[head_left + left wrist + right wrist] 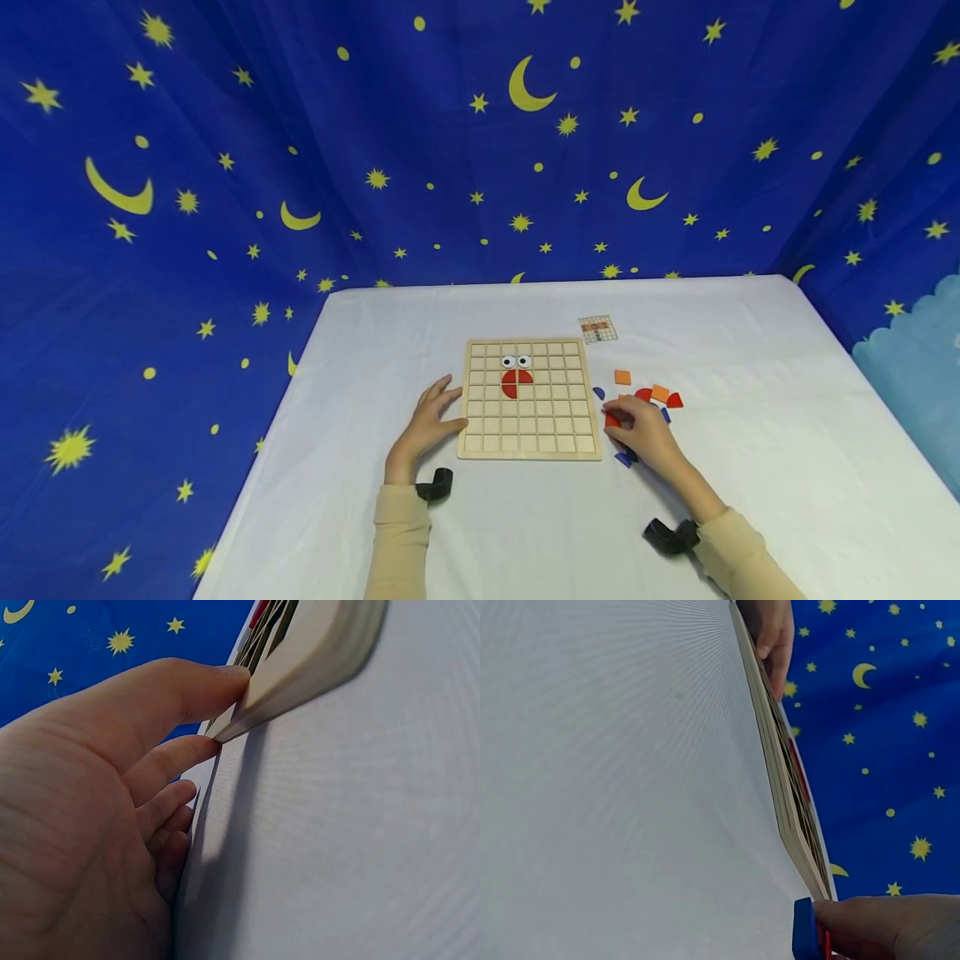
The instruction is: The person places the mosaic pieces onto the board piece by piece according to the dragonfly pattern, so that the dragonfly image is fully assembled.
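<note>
A wooden grid board (531, 455) lies flat, bearing two eye pieces (508, 362) and red quarter-round pieces (510, 390) below them. At its left edge is my left hand (423, 429), fingers spread; in the left wrist view the thumb of this hand (97, 772) touches the board's rim (300, 682). My right hand (651, 437), just right of the board, pinches a red piece (612, 420) between thumb and fingers. In the right wrist view a blue piece (804, 930) stands beside the thumb of this hand (885, 919), with red next to it; the other fingers are mostly hidden.
A small patterned card (597, 329) lies beyond the board's back right corner. Loose orange (622, 377), red (675, 401) and blue pieces (598, 392) are scattered around the right hand, some partly covered by it. Blue star-patterned cloth (450, 125) hangs behind the white table (375, 333).
</note>
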{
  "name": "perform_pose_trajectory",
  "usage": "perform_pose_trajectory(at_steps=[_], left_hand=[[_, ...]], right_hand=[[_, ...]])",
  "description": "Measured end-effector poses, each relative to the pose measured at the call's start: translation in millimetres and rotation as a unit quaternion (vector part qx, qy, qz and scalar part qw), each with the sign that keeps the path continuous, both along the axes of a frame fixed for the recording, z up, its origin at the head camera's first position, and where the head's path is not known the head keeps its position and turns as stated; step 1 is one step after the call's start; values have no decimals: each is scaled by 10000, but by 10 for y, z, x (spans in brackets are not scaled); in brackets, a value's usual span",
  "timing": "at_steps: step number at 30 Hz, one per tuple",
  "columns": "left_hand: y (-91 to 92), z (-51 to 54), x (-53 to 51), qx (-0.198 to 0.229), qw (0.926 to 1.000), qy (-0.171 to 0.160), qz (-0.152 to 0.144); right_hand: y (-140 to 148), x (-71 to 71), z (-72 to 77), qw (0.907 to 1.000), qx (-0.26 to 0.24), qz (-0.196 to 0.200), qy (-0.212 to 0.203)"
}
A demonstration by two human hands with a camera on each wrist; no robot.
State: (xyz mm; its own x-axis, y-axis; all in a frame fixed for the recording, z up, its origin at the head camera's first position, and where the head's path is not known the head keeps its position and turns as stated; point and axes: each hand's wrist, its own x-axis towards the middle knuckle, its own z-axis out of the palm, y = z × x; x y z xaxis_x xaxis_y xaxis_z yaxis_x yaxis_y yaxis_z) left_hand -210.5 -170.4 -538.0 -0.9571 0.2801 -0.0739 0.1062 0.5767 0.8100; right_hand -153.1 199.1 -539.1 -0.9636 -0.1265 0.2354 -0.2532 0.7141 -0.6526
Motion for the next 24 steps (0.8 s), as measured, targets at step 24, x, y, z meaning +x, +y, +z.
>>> perform_pose_trajectory(at_steps=[24], left_hand=[[-4, 9, 13, 3, 10000, -10, -40]], right_hand=[[-441, -237, 245, 9966, -419, 365, 611]])
